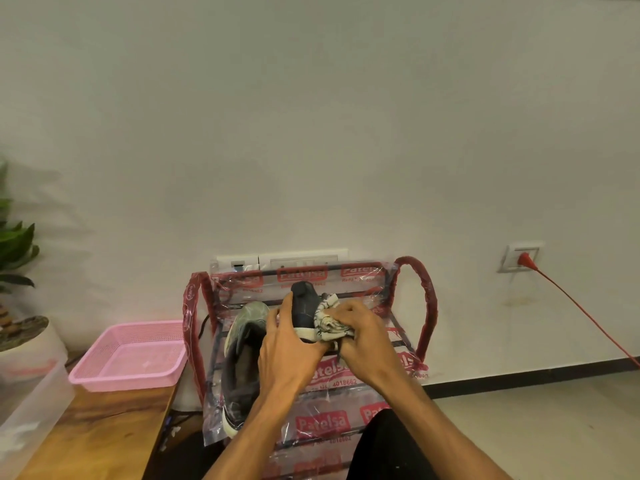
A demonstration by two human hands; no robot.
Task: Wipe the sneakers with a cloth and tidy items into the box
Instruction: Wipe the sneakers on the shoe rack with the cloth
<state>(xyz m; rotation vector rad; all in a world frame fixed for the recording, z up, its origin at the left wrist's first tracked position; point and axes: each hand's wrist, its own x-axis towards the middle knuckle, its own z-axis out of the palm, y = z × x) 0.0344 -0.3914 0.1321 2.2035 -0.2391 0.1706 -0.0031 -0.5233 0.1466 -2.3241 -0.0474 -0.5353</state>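
My left hand [287, 344] grips a dark sneaker [304, 308] with a white sole, holding it toe-up above a plastic-wrapped shoe rack [408, 306]. My right hand [360, 327] presses a crumpled white patterned cloth [329, 322] against the sneaker's right side. A second grey-green sneaker [242, 358] lies on the rack's top shelf, just left of my left hand. A clear plastic box [31, 403] stands at the far left on a wooden table [104, 431]; its contents are not discernible.
A pink plastic basket [135, 355] sits on the wooden table beside the rack. A potted plant [17, 271] stands at the left edge. A red cable [581, 306] runs from a wall socket at the right. White wall behind, pale floor at right.
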